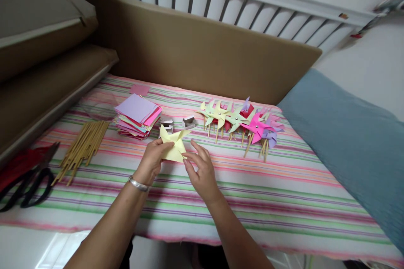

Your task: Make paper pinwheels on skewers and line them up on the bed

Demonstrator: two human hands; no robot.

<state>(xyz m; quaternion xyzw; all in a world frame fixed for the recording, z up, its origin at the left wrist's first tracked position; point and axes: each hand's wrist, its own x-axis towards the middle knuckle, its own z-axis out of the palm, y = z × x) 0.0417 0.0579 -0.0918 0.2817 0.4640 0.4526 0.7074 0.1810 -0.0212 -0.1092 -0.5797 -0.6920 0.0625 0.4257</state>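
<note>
**Yellow paper pinched over striped cloth**

Left hand (153, 157) clamped on the yellow paper piece (174, 145), thumb over its lower left flap, fingers (164, 143) curled together beneath. Right hand (202, 172) just beside at 4 o'clock, fingers (197, 148) slightly apart, fingertips touching the paper's lower right edge. Paper folded into pinwheel points, lifted a little above the striped cloth (284, 201). Silver bangle (138, 184) on the left wrist.

At 12 o'clock from the paper, two small boxes (178, 124), near but not touching. At 11 o'clock, a stack of coloured paper squares (138, 115), lilac sheet on top. At 9 o'clock, a bundle of wooden sticks (82, 147) lying loose, well apart from the hands. Farther at 8 o'clock, black-handled scissors (30, 180) near the cloth's left edge, beside something red. At 2 o'clock, a row of finished pinwheels (243, 122) on sticks, yellow, green, pink, lilac, overlapping one another.

Open cloth at 5 and 6 o'clock, bare stripes down to the near edge. Brown padded board (195, 50) along the far edge; cushions (41, 42) closing off the left; blue pillow (350, 147) against the right edge.
</note>
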